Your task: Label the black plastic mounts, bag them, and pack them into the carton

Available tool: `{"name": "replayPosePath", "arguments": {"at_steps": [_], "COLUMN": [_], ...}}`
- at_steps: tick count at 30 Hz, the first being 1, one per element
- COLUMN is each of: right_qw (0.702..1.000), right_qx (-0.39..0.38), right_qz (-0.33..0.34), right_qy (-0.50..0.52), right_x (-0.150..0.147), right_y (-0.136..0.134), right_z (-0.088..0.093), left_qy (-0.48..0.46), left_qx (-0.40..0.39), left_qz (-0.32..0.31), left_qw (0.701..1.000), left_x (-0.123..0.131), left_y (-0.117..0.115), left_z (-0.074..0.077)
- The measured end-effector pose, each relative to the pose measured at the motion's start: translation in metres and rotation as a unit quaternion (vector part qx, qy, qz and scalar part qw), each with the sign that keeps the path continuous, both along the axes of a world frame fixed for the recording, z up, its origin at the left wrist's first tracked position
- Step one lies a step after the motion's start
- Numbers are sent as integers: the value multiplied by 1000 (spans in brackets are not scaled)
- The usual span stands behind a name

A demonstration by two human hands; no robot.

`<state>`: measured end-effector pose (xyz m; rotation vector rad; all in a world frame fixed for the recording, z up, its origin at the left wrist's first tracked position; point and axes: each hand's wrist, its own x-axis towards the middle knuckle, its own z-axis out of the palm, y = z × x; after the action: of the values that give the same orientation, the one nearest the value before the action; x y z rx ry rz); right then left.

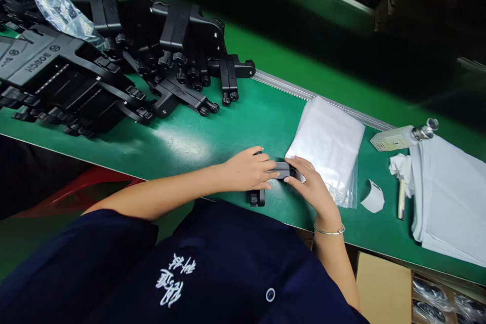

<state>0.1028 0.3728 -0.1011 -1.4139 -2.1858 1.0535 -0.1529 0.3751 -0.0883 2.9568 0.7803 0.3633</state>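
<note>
A black plastic bracket (281, 170) with small knobs lies on the green table near its front edge, partly covered by my hands. My left hand (246, 169) rests over its left part, fingers curled across the top. At the bracket's right end, my right hand (312, 185) holds it between thumb and fingers. One knobbed arm of the bracket (257, 197) sticks out below my left hand. Just behind my right hand is a stack of clear plastic bags (328, 142). What lies under my left palm is hidden.
Many similar black brackets marked BOSCH (41, 58) are piled at the left, with a crumpled clear bag (63, 10) among them. To the right are a bottle with a metal top (398, 137), a curled label (373, 196), a marker-like stick (401, 200) and white sheets (451, 202).
</note>
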Motion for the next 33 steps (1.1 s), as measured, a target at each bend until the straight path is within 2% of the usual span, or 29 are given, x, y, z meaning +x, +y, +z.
{"name": "replayPosePath", "arguments": {"at_steps": [3,7,11,14,16,19,21,23,25,28,31,33], "right_qw": [1000,1000,998,994,992,991,992,985,965,922,892,881], "right_qx": [9,14,56,106,112,114,128,153,181,197,201,217], "right_qz": [-8,-22,-13,23,45,43,9,-67,-170,-293,-351,-365], "right_qy": [4,-1,-16,-23,-45,-55,-21,32,85,159,201,209], "right_x": [1,4,-1,-19,-31,-33,-19,5,28,54,66,71], "right_y": [-2,-5,-7,-8,-10,-20,-31,-46,-60,-77,-88,-93], "right_z": [-1,1,9,14,16,15,10,1,-11,-28,-37,-38], "left_qy": [-12,-32,-98,-195,-250,-296,-305,-284,-215,-50,44,67], "left_qx": [16,-3,-61,-100,-110,-102,-105,-126,-160,-181,-170,-169], "left_qz": [-1,37,176,271,299,308,301,276,222,121,70,61], "left_qw": [1000,999,978,937,914,898,897,910,937,975,982,981], "left_x": [1,-37,-70,-65,-52,-29,-15,2,28,80,128,146], "left_y": [-3,-20,-41,-48,-42,-22,-3,16,36,63,82,90], "left_z": [-2,-14,-25,-24,-16,2,12,17,15,4,-10,-16]}}
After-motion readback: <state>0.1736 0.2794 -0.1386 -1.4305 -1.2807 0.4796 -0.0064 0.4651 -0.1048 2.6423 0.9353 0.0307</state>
